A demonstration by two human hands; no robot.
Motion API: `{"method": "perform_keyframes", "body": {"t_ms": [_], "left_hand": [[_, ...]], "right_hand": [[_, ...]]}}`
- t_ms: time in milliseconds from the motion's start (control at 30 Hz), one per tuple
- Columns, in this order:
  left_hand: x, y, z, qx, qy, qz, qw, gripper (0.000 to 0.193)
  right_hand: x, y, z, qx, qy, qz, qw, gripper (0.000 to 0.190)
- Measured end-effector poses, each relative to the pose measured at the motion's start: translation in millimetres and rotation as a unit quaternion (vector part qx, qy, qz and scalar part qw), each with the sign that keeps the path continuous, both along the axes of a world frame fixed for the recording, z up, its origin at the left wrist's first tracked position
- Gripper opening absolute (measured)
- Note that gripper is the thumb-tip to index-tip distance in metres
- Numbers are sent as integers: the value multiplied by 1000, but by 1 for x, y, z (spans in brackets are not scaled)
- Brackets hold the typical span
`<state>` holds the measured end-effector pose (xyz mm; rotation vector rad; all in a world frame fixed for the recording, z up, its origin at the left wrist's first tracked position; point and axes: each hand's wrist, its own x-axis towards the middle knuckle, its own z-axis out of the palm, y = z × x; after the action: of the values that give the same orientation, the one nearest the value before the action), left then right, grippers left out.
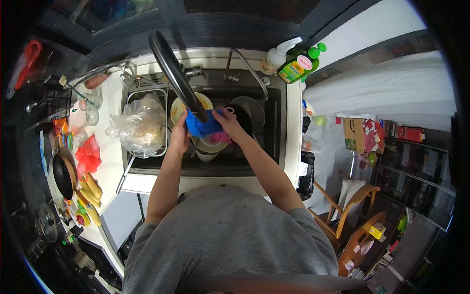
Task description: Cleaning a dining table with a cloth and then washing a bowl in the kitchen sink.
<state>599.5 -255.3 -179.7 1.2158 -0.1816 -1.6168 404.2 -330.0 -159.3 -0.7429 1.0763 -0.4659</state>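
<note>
Over the sink [235,167], my left hand [180,134] and my right hand [228,123] grip the two sides of a blue cloth [200,125]. The end of a dark curved faucet [170,70] hangs over the cloth and hides part of it. A pink cloth or scrubber [220,138] shows just below the blue one, close to my right hand. Behind the cloth lies a soiled pale plate [200,98]; bowls [207,156] are stacked beneath it. A dark pan [242,114] and a clear round lid or bowl [257,110] lie to the right, partly covered by my right hand and each other.
A wire-edged rack or tray at the sink's left holds a clear plastic bag [139,125]. A thinner tap [249,68], a white pump bottle [273,60] and a green soap bottle [299,66] stand behind. Bananas [90,191], a red bag [88,154] and a frying pan [64,176] are at left.
</note>
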Motion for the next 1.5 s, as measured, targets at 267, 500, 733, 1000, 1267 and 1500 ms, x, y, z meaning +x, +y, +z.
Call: {"method": "perform_keyframes", "body": {"t_ms": [267, 500, 733, 1000, 1267, 1500], "left_hand": [[-56, -18, 29, 92, 2, 81, 992, 46], [-52, -21, -8, 62, 166, 78, 981, 45], [-69, -21, -6, 100, 79, -14, 992, 43], [-43, 4, -55, 31, 217, 69, 973, 42], [-70, -18, 13, 171, 130, 26, 976, 47], [-63, -13, -43, 104, 94, -104, 985, 51]], "right_hand": [[33, 27, 8, -175, -127, -52, 975, 29], [49, 49, 33, -533, 150, 52, 831, 31], [39, -3, -33, -558, 340, 33, 756, 39], [58, 46, 1, -564, 353, 128, 735, 37], [41, 32, -31, -500, 420, 161, 740, 23], [30, 10, -50, -466, 440, 88, 762, 30]]}}
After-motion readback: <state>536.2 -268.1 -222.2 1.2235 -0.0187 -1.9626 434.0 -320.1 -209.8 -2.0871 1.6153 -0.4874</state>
